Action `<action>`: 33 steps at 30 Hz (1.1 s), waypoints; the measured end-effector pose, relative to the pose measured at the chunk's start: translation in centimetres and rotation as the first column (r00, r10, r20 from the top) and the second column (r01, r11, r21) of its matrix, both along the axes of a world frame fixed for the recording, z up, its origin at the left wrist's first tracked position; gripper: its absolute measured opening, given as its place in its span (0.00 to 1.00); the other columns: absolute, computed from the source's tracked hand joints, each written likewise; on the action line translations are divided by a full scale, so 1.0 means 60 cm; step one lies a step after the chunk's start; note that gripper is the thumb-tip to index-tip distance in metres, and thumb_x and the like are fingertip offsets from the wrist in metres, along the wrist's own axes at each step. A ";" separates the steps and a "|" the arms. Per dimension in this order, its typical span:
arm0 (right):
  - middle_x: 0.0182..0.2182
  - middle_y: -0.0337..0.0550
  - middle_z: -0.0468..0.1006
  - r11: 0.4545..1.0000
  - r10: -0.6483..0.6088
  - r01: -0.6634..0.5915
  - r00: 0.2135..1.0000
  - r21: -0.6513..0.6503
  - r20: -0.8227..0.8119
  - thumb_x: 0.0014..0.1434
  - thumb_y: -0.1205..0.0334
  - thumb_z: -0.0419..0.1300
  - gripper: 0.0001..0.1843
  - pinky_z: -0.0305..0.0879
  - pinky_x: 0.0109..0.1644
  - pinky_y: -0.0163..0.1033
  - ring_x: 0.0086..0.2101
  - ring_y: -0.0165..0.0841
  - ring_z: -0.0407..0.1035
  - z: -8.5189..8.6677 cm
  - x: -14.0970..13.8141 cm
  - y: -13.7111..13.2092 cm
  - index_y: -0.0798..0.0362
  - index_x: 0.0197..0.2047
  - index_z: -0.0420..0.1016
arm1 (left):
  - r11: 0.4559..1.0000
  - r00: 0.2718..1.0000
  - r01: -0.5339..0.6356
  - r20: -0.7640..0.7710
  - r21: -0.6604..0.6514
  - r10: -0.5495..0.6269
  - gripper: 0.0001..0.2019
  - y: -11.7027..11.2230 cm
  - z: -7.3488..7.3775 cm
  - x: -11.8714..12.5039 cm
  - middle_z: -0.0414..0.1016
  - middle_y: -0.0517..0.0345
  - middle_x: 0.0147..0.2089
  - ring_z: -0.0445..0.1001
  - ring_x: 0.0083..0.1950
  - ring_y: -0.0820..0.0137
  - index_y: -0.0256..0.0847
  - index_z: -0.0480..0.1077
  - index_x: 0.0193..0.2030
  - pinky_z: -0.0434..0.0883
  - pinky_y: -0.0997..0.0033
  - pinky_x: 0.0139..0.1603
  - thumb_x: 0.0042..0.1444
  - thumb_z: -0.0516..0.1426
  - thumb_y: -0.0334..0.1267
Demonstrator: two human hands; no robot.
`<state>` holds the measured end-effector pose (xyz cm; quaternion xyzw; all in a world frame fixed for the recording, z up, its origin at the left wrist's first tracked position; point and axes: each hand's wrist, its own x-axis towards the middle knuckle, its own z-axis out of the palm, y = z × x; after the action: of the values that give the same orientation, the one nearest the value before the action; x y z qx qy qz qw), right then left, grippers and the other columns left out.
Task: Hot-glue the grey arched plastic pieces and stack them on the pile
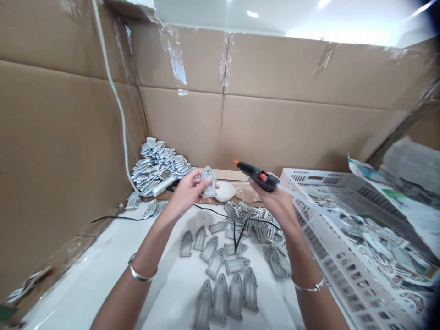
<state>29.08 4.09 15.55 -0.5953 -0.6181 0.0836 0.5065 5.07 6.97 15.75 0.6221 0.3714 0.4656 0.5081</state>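
Between the thumb and fingers of my left hand (188, 191) is a small grey-white arch-shaped piece (208, 181) with a pointed top, held upright. My right hand (275, 201) is wrapped round a black hot glue gun (257, 175), whose orange tip points left toward the piece, some way apart from it. A clear glue stick (292, 190) sticks out of the gun's back end. Below my hands, several grey translucent arch-shaped pieces (220, 293) lie on the white table surface (161, 275). A white round dish (225, 191) stands just behind the held piece.
Stacked white arch pieces (158, 165) lean in the back left corner. A white plastic basket (343, 261) with flat cut pieces stands at right. Cardboard walls (275, 101) enclose the back and left. A black cord (237, 236) crosses the table; a white cable (117, 98) hangs at left.
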 end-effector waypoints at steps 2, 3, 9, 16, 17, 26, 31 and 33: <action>0.31 0.40 0.77 0.999 0.053 -0.053 0.998 0.008 0.030 0.58 0.48 0.60 0.14 0.60 0.38 0.39 0.32 0.34 0.68 0.006 -0.011 -0.006 0.51 0.32 0.73 | 1.000 1.000 -0.002 0.012 -0.005 0.002 0.18 0.003 0.002 -0.004 0.82 0.49 0.42 0.78 0.24 0.73 0.39 0.63 0.44 0.61 0.81 0.18 0.56 0.62 0.48; 0.32 0.41 0.77 0.997 0.081 -0.082 0.995 0.013 0.050 0.59 0.50 0.60 0.13 0.60 0.39 0.39 0.33 0.34 0.68 0.008 -0.017 -0.009 0.51 0.32 0.72 | 1.000 1.000 -0.001 0.017 -0.007 0.001 0.17 0.004 0.003 -0.006 0.82 0.48 0.44 0.78 0.25 0.72 0.39 0.63 0.44 0.62 0.81 0.18 0.56 0.62 0.46; 0.37 0.42 0.77 0.967 0.223 -0.238 0.962 0.086 0.158 0.58 0.57 0.60 0.06 0.63 0.42 0.40 0.38 0.35 0.70 0.003 -0.041 -0.013 0.49 0.34 0.74 | 0.999 0.999 0.044 -0.002 0.021 -0.044 0.19 0.012 0.000 -0.013 0.80 0.45 0.48 0.79 0.28 0.71 0.39 0.63 0.48 0.67 0.78 0.21 0.53 0.63 0.40; 0.42 0.43 0.78 0.945 0.251 -0.305 0.908 0.117 0.334 0.54 0.65 0.57 0.07 0.64 0.45 0.40 0.42 0.36 0.69 -0.015 -0.038 -0.004 0.48 0.36 0.75 | 1.000 0.999 0.028 -0.019 0.010 -0.028 0.18 0.013 0.002 -0.014 0.80 0.48 0.44 0.80 0.29 0.69 0.40 0.64 0.47 0.68 0.76 0.21 0.52 0.64 0.39; 0.42 0.43 0.78 0.946 0.250 -0.304 0.906 0.116 0.342 0.54 0.66 0.57 0.07 0.64 0.44 0.40 0.42 0.36 0.69 -0.017 -0.038 -0.002 0.48 0.36 0.75 | 0.999 0.999 0.031 -0.021 0.009 -0.031 0.18 0.012 0.003 -0.013 0.80 0.49 0.43 0.79 0.29 0.69 0.40 0.64 0.47 0.68 0.76 0.21 0.52 0.64 0.39; 0.41 0.41 0.77 0.957 0.182 -0.257 0.894 0.136 0.410 0.55 0.67 0.56 0.05 0.61 0.39 0.37 0.40 0.35 0.69 -0.025 -0.037 0.002 0.49 0.33 0.72 | 0.999 0.998 0.039 -0.043 0.019 -0.038 0.17 0.003 0.007 -0.006 0.79 0.53 0.40 0.79 0.28 0.69 0.41 0.64 0.47 0.68 0.76 0.21 0.53 0.63 0.38; 0.38 0.41 0.76 0.965 0.114 -0.209 0.880 0.161 0.460 0.56 0.67 0.54 0.06 0.60 0.38 0.37 0.39 0.35 0.67 -0.029 -0.037 0.004 0.49 0.30 0.70 | 0.999 0.998 0.036 -0.050 0.038 -0.034 0.17 0.005 0.004 -0.004 0.78 0.53 0.40 0.78 0.27 0.70 0.40 0.63 0.48 0.67 0.77 0.20 0.53 0.62 0.38; 0.38 0.42 0.76 0.967 0.089 -0.189 0.877 0.169 0.472 0.57 0.67 0.54 0.07 0.59 0.37 0.37 0.39 0.35 0.67 -0.031 -0.038 0.005 0.49 0.29 0.70 | 0.998 0.998 0.035 -0.052 0.049 -0.033 0.17 0.007 0.002 -0.003 0.78 0.53 0.40 0.78 0.27 0.70 0.40 0.63 0.48 0.67 0.77 0.19 0.53 0.62 0.38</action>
<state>26.82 4.38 13.71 -0.4953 -0.7670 -0.0891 0.3979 4.89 7.39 15.87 0.6525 0.3618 0.4500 0.4908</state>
